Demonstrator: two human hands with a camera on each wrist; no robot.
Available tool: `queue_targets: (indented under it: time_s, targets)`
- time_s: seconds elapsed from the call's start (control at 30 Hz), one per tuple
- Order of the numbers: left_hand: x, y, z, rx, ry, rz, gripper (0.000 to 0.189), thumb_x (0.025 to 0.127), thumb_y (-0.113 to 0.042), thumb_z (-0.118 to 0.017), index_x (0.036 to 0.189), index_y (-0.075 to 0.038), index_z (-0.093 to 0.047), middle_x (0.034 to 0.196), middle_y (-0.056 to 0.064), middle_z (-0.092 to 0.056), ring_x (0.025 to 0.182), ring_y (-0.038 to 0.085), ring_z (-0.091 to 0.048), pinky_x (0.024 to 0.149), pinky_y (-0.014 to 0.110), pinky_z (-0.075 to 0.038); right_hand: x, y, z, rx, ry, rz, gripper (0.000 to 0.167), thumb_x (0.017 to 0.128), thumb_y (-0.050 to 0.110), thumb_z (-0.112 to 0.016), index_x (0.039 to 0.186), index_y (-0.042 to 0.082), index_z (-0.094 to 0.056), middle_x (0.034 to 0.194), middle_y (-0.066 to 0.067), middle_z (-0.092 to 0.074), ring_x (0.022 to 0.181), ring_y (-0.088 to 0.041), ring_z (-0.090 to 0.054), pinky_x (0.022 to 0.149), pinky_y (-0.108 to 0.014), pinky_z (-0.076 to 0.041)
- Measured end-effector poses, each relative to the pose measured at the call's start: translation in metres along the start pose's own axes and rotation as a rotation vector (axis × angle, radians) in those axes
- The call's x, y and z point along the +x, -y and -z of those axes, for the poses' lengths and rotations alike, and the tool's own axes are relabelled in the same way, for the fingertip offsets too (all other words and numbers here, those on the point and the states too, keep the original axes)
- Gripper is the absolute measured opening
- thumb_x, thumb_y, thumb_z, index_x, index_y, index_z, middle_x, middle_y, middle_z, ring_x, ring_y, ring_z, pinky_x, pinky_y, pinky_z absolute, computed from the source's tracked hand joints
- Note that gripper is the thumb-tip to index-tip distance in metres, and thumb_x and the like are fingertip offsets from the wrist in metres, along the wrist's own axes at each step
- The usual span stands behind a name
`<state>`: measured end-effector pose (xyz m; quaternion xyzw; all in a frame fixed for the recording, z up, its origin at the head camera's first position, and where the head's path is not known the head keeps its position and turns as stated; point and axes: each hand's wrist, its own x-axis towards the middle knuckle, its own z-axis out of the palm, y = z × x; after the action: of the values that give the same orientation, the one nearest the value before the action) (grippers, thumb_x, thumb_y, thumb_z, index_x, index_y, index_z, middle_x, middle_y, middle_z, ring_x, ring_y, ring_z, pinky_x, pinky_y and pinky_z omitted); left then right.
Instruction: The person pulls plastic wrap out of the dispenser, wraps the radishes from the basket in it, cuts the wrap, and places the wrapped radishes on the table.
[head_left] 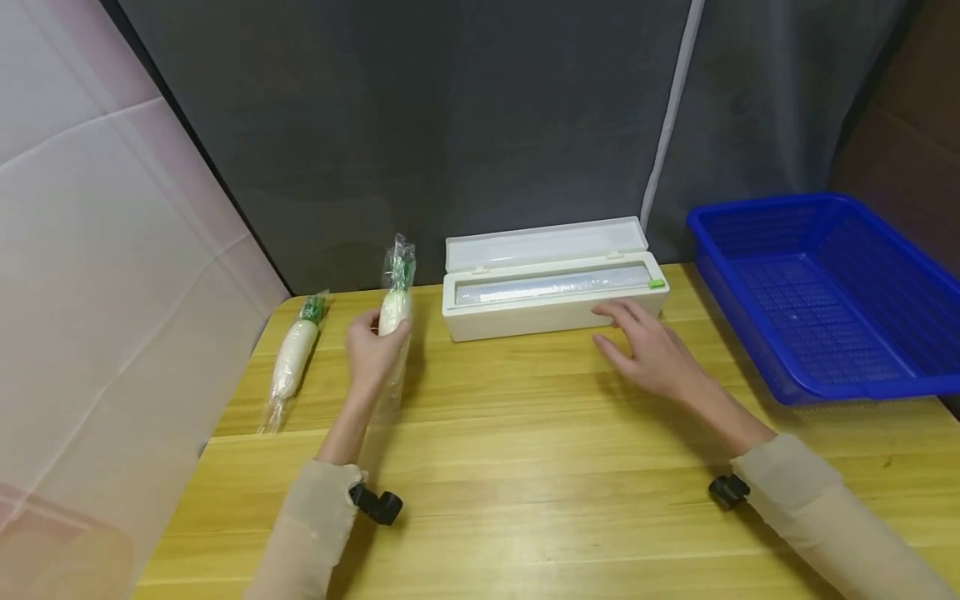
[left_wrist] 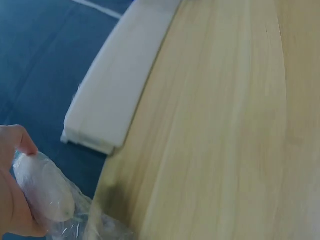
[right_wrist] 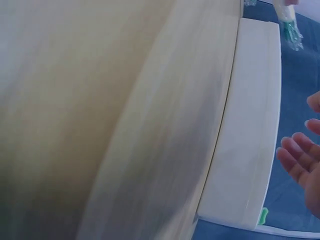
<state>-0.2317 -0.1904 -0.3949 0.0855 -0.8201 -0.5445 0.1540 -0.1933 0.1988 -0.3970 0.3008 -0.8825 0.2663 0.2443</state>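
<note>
A white radish (head_left: 393, 310) with green tops, wrapped in clear film, is gripped by my left hand (head_left: 372, 350), thumb on one side and fingers on the other. In the left wrist view the radish (left_wrist: 47, 190) shows its rounded end, with loose film trailing from it. My right hand (head_left: 651, 346) holds nothing; its fingers are loosely bent in front of the white film box (head_left: 525, 323). That box has its lid (head_left: 547, 243) raised and a roll of clear film (head_left: 555, 284) inside. A second wrapped radish (head_left: 294, 358) lies at the table's left.
A blue plastic basket (head_left: 795, 367) stands at the right. A green slider (head_left: 657, 284) sits at the box's right end. The wooden table (head_left: 525, 467) ends at a dark grey curtain (head_left: 525, 108) behind, and a pale sheet (head_left: 97, 275) hangs at the left.
</note>
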Motion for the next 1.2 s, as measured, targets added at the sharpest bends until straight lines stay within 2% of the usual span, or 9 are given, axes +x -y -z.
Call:
queue_targets:
  time_s: [0.23,0.4,0.53,0.67,0.9,0.97,1.03,1.1,1.2]
  targets:
    - [0.012,0.019,0.012,0.092,0.007,0.005,0.038,0.084,-0.006,-0.068,0.117,0.012,-0.067,0.097,0.021,-0.065,0.078,0.02,-0.056,0.061,0.018,-0.047,-0.006,-0.013,0.001,-0.102,0.048,0.017,0.04,0.092,0.013,-0.072,0.128,0.0,-0.061,0.126,-0.02,-0.059,0.112,-0.04,-0.058,0.085,-0.056,-0.052]
    - [0.022,0.033,0.022,0.18,0.017,0.023,0.035,0.083,-0.007,-0.067,0.112,0.012,-0.068,0.097,0.022,-0.066,0.081,0.024,-0.057,0.064,0.022,-0.047,-0.008,-0.018,0.004,-0.121,0.071,0.023,0.043,0.091,0.012,-0.074,0.129,-0.003,-0.06,0.125,-0.023,-0.059,0.114,-0.042,-0.057,0.092,-0.057,-0.049]
    - [0.027,0.042,0.032,0.293,0.029,0.031,0.034,0.083,-0.01,-0.067,0.109,0.012,-0.068,0.096,0.023,-0.065,0.081,0.028,-0.057,0.065,0.03,-0.046,-0.008,-0.018,0.007,-0.137,0.095,0.025,0.045,0.092,0.014,-0.073,0.131,-0.003,-0.059,0.125,-0.023,-0.058,0.114,-0.042,-0.056,0.094,-0.057,-0.048]
    - [0.031,0.047,0.039,0.384,0.033,0.016,0.034,0.085,-0.014,-0.067,0.107,0.012,-0.069,0.095,0.024,-0.066,0.08,0.032,-0.057,0.067,0.036,-0.045,-0.008,-0.017,0.01,-0.153,0.119,0.014,0.046,0.093,0.017,-0.072,0.132,-0.003,-0.059,0.126,-0.023,-0.058,0.115,-0.042,-0.056,0.096,-0.057,-0.047]
    - [0.034,0.048,0.044,0.481,0.036,0.005,0.028,0.089,-0.02,-0.065,0.09,0.008,-0.064,0.084,0.022,-0.06,0.077,0.033,-0.05,0.065,0.042,-0.042,-0.007,-0.019,0.015,-0.174,0.174,-0.037,0.048,0.096,0.021,-0.07,0.136,-0.003,-0.057,0.128,-0.025,-0.057,0.117,-0.043,-0.055,0.1,-0.057,-0.044]
    - [0.034,0.047,0.045,0.512,0.05,-0.006,0.032,0.093,-0.022,-0.064,0.094,0.01,-0.063,0.091,0.027,-0.06,0.085,0.039,-0.053,0.071,0.049,-0.044,-0.008,-0.02,0.017,-0.179,0.189,-0.052,0.048,0.097,0.021,-0.069,0.137,-0.002,-0.056,0.129,-0.025,-0.057,0.118,-0.043,-0.055,0.1,-0.058,-0.044]
    - [0.032,0.047,0.046,0.534,0.073,-0.018,0.04,0.097,-0.024,-0.062,0.108,0.015,-0.061,0.105,0.034,-0.059,0.099,0.047,-0.054,0.081,0.056,-0.045,-0.008,-0.02,0.019,-0.185,0.2,-0.067,0.049,0.098,0.022,-0.068,0.138,-0.002,-0.055,0.129,-0.026,-0.056,0.117,-0.044,-0.055,0.1,-0.059,-0.044]
    - [0.03,0.046,0.046,0.559,0.094,-0.032,0.05,0.1,-0.026,-0.059,0.126,0.017,-0.054,0.12,0.04,-0.053,0.114,0.053,-0.049,0.092,0.062,-0.042,-0.008,-0.021,0.021,-0.193,0.205,-0.076,0.05,0.098,0.023,-0.068,0.14,-0.002,-0.054,0.129,-0.026,-0.056,0.116,-0.045,-0.055,0.099,-0.059,-0.043]
    - [0.028,0.044,0.044,0.62,0.099,-0.054,0.061,0.103,-0.03,-0.054,0.142,0.015,-0.041,0.134,0.043,-0.044,0.124,0.057,-0.043,0.1,0.067,-0.037,-0.009,-0.022,0.023,-0.215,0.204,-0.08,0.052,0.097,0.024,-0.068,0.141,-0.001,-0.053,0.126,-0.028,-0.056,0.113,-0.046,-0.056,0.097,-0.06,-0.044]
